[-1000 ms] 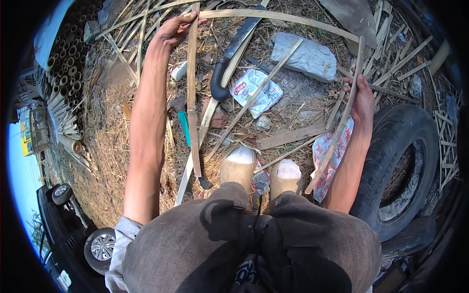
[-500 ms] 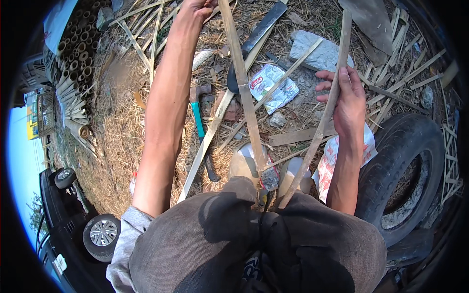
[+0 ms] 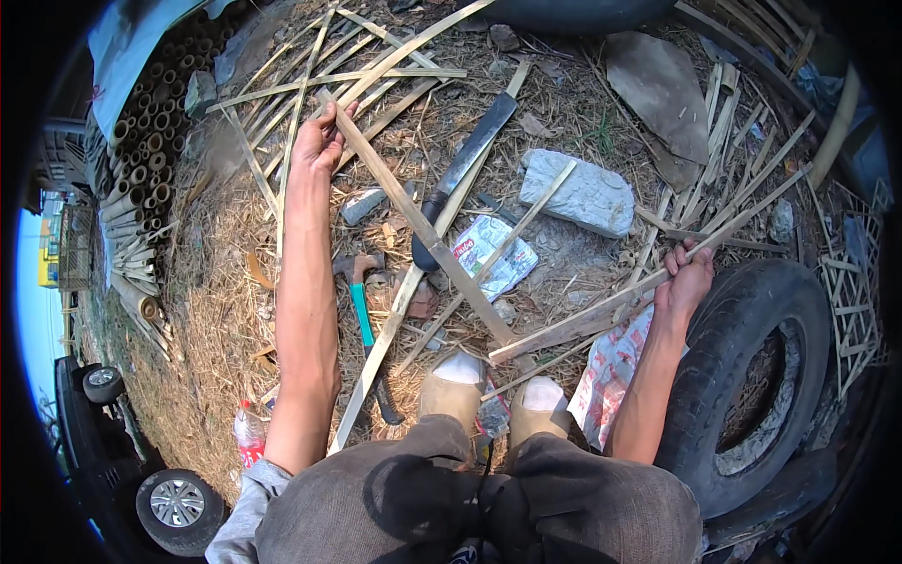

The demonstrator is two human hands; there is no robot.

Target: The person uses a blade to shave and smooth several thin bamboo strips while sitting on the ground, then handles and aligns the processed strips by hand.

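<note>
Outdoors, on dry ground [image 3: 211,352] covered with straw and small bits of wood, in strong sunlight. Held over the middle of this place, two long, flat wooden strips, one for each hand. In the left hand [image 3: 319,143], a brown strip [image 3: 393,193], gripped near its upper end with fingers closed narrowly on it; sloping from there down to the right, across the handle of a machete [image 3: 470,153]. In the right hand [image 3: 684,274], a second strip [image 3: 628,294], with fingers curled around it; running from near the shoes [image 3: 453,387] up to the right. In this view, crossing each other at their lower ends; cannot tell if touching. Just beside the left hand, also a paler curved strip [image 3: 427,39]; cannot tell if gripped too.

Around these, on the ground, a hammer [image 3: 361,305] with green and black handle, a crumpled printed wrapper [image 3: 493,256] and a pale stone block [image 3: 578,193]. By the right forearm, a red-and-white plastic sheet [image 3: 613,376], then a black tire [image 3: 703,432]. By the left forearm, a plastic bottle [image 3: 249,434]. Farther out, stacked bamboo tubes [image 3: 155,108] at upper left and a dark vehicle [image 3: 103,446] at lower left.
</note>
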